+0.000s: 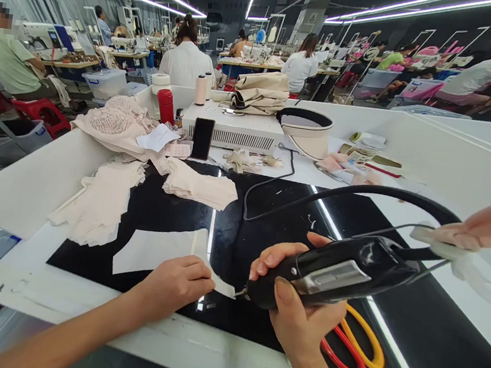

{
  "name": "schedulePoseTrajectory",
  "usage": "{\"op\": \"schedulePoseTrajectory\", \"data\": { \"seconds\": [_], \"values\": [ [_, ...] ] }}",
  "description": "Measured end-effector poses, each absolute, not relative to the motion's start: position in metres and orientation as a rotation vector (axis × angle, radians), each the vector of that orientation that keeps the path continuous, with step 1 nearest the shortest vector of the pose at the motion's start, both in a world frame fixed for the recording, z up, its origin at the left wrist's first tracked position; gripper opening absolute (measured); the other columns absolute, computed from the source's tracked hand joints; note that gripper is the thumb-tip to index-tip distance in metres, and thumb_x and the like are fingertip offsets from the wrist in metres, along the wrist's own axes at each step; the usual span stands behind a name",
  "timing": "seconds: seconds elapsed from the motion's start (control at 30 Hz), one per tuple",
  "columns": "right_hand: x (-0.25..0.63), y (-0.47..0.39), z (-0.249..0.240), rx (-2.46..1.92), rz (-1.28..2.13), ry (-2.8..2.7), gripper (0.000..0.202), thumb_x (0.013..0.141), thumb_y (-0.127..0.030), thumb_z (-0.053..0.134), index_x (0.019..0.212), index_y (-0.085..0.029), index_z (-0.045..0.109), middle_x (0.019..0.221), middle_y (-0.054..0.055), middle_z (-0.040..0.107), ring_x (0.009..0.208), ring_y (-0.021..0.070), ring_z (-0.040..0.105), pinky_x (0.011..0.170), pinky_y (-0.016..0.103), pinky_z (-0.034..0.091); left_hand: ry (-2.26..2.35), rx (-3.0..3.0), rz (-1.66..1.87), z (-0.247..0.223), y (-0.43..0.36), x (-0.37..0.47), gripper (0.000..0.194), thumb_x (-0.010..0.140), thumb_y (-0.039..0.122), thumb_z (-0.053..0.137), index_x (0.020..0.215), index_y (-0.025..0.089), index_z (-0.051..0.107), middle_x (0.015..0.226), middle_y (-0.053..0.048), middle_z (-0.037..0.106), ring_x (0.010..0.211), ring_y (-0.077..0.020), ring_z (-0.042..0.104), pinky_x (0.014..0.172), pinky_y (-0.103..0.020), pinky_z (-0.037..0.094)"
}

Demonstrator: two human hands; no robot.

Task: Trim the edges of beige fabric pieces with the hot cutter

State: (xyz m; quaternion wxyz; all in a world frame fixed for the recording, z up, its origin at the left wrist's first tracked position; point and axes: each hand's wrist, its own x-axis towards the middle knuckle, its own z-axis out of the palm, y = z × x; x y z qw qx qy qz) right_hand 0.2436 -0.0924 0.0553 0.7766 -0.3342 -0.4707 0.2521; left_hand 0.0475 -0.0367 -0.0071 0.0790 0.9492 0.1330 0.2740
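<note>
My right hand point(304, 310) is wrapped round a black corded hand tool point(273, 280) with a silver plate on its side. The tool's thin metal tip points left and meets the narrow end of a white fabric piece point(148, 249) on the black board point(256, 245). Pressed down on that piece is my left hand point(183, 287), its fingers bent together at the fabric's edge near the tip. Scissors point(378, 355) with one yellow and one red handle lie under my right wrist, blades hidden. Another person's hand point(481, 231) with a pale cloth is at the tool's cable end.
Stacks of cream fabric point(200, 184) and pale pieces point(100, 199) lie at the back left, near lace bra cups point(114, 117). Behind stand a phone point(202, 139), a red flask point(165, 107), a white vented box point(234, 130) and a round bin point(307, 135). A cable crosses the board.
</note>
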Motion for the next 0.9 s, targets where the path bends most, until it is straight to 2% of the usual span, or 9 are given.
{"op": "schedulePoseTrajectory", "data": {
  "seconds": [0.2,0.53,0.77,0.9],
  "values": [
    [0.2441,-0.0930,0.0562,-0.727,0.552,-1.017,0.045,0.088,-0.032,0.084,0.127,-0.033,0.061,0.081,-0.002,0.066,0.060,0.0169,0.063,0.049,0.030,0.058,0.410,2.819,0.856,-0.0071,-0.0358,0.0468,0.018,0.108,0.010,0.051,0.101,0.015,0.067,0.092,-0.004,0.070,0.086,-0.0164,0.066,0.076,-0.025,0.057],
    [0.2446,-0.0949,0.0603,-0.778,0.517,-1.035,0.047,0.087,-0.036,0.085,0.126,-0.032,0.060,0.080,-0.002,0.063,0.061,0.0180,0.062,0.048,0.032,0.056,0.417,2.763,0.768,-0.0100,-0.0357,0.0470,0.018,0.108,0.014,0.054,0.099,0.016,0.069,0.093,-0.005,0.070,0.088,-0.0167,0.067,0.081,-0.028,0.060],
    [0.2441,-0.0950,0.0597,-0.775,0.521,-1.018,0.048,0.085,-0.036,0.087,0.126,-0.032,0.061,0.080,-0.001,0.065,0.061,0.0184,0.060,0.047,0.033,0.056,0.319,2.795,0.865,-0.0169,-0.0340,0.0466,0.021,0.108,0.008,0.048,0.105,0.013,0.069,0.108,-0.008,0.075,0.095,-0.0180,0.069,0.087,-0.031,0.061],
    [0.2443,-0.0952,0.0582,-0.762,0.532,-1.017,0.049,0.085,-0.035,0.087,0.126,-0.033,0.062,0.080,-0.001,0.065,0.062,0.0181,0.061,0.048,0.032,0.057,0.314,2.799,0.863,-0.0144,-0.0340,0.0469,0.019,0.108,0.009,0.049,0.106,0.013,0.068,0.105,-0.007,0.076,0.095,-0.0182,0.070,0.087,-0.031,0.062]
  ]
}}
